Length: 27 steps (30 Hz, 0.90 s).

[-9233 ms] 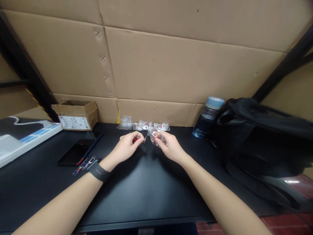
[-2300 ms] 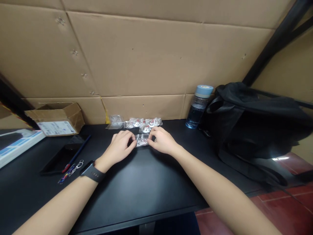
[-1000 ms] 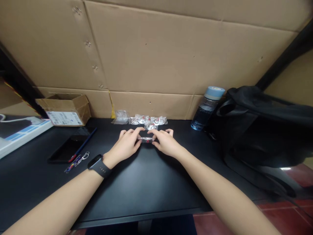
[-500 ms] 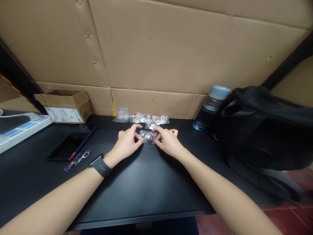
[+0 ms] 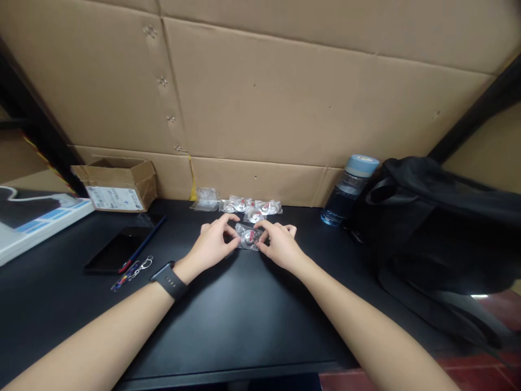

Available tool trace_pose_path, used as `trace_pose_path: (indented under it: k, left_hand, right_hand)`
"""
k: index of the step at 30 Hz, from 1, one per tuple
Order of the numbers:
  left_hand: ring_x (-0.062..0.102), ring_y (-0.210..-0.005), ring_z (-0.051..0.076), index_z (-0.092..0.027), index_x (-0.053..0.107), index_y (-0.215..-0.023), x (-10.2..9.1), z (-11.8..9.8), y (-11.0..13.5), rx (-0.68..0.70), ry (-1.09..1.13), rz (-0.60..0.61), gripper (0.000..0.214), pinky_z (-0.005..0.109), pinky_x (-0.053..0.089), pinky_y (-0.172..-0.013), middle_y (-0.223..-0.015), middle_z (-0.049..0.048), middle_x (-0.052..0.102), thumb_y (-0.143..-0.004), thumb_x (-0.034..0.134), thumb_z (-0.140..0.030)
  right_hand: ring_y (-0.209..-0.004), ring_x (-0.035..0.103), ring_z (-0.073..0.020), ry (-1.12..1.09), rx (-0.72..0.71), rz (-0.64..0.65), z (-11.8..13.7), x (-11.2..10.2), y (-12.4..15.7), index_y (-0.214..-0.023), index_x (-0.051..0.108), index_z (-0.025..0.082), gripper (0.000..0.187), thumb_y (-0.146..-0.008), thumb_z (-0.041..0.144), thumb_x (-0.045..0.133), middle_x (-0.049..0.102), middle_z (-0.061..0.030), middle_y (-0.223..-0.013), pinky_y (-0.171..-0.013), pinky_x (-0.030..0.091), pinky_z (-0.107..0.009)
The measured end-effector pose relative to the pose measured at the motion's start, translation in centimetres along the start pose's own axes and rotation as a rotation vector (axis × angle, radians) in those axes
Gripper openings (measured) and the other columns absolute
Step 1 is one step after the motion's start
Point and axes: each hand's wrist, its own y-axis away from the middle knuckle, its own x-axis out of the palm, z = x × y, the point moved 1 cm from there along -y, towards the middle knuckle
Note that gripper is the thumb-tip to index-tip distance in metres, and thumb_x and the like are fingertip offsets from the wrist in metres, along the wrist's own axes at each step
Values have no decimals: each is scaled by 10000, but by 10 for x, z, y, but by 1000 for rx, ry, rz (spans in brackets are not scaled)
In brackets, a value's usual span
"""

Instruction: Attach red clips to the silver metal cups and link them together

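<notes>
A small clear plastic packet [image 5: 249, 239] with a round silvery piece and a red part inside is between my hands, over the black table. My left hand [image 5: 214, 239] has its thumb and a curled finger at the packet's left edge, with the index finger arched above. At the right edge, my right hand [image 5: 280, 241] pinches in the same way, index finger near the top corner. Just behind lies a similar packet [image 5: 255, 216]. Beyond it, several more packets [image 5: 242, 205] are in a row against the cardboard. What the round piece is, I cannot tell.
An empty-looking clear bag [image 5: 207, 199] lies left of the row. Farther left are an open cardboard box [image 5: 116, 184], a dark tablet or phone [image 5: 126, 247], a keychain [image 5: 132, 272] and a white power strip [image 5: 44, 228]. A water bottle [image 5: 345, 193] and black bag [image 5: 431, 228] stand right.
The view has tilted slightly, so everything sits a little lower in the picture. My hands and the packet keep nearly the same place on the table, with the packet turned slightly.
</notes>
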Motion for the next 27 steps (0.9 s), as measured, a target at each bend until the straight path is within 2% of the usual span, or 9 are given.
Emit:
trace_pose_path:
  k: [9, 14, 16, 19, 22, 27]
  left_hand:
    - [733, -928, 221, -291, 493, -1267, 1, -1, 2, 39, 52, 76, 444, 399, 401, -967, -887, -41, 776, -864, 678, -262]
    - [733, -921, 212, -295, 493, -1279, 1, 0, 2, 65, 90, 86, 449, 380, 413, -950, -885, -36, 763, -873, 683, -268]
    - [732, -917, 214, -298, 489, -1281, 1, 0, 2, 65, 75, 85, 454, 390, 397, -968, -884, -39, 760, -871, 683, -276]
    - [727, -931, 232, -301, 479, -1281, 2, 0, 2, 46, 12, 72, 459, 424, 356, -996, -898, -38, 763, -866, 676, -293]
    - [712, -998, 253, -299, 461, -1282, 3, 0, 2, 29, -24, 77, 435, 443, 327, -1005, -923, -24, 779, -882, 630, -298]
    - [702, -938, 227, -289, 451, -1276, 2, -4, 3, 39, -25, 99, 414, 411, 341, -973, -931, -32, 786, -882, 576, -269]
  right_hand:
    - [-965, 618, -200, 24, -1, 25, 3, -1, 1, -1143, 608, 302, 356, -827, 162, 693, 755, 50, -793, -859, 198, -363]
    - [-985, 657, -223, -63, 28, 71, 3, -6, 0, -1194, 585, 311, 475, -773, 337, 804, 760, 46, -858, -894, 237, -378]
    - [-985, 673, -222, -106, 45, 72, 2, -6, -2, -1192, 583, 315, 494, -760, 329, 822, 766, 52, -883, -922, 255, -391]
    - [-952, 695, -198, -167, 56, 41, -3, -6, -6, -1186, 585, 322, 468, -779, 223, 794, 776, 72, -875, -947, 285, -394]
    - [-931, 709, -187, -228, 69, -13, -13, -9, -12, -1178, 597, 323, 428, -803, 202, 763, 787, 74, -875, -940, 329, -381]
    - [-904, 704, -189, -169, 171, -146, -48, -22, -25, -1122, 607, 303, 357, -803, 198, 728, 789, 58, -881, -887, 351, -361]
